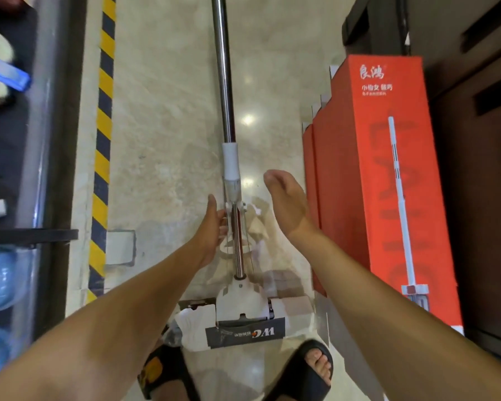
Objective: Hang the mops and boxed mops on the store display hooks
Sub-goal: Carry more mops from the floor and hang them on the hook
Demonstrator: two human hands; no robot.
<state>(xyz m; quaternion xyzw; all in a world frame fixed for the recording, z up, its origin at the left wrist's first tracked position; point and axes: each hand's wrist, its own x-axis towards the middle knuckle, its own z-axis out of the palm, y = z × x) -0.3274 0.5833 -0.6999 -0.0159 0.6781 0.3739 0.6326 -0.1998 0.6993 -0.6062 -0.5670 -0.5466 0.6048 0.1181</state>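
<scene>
A mop with a steel handle and a white collar lies along the marble floor, its white head in a grey sleeve near my feet. My left hand reaches to the lower shaft from the left, its fingertips at the wringer rods; whether they grip is hidden. To the right of the shaft, apart from it, my right hand hovers with loosely curled fingers and holds nothing. Several red mop boxes lie stacked on the right.
A yellow-and-black hazard stripe runs along the floor at the left, beside a dark shelf base holding blue and white goods. Dark furniture stands behind the red boxes. My sandalled feet stand at the mop head.
</scene>
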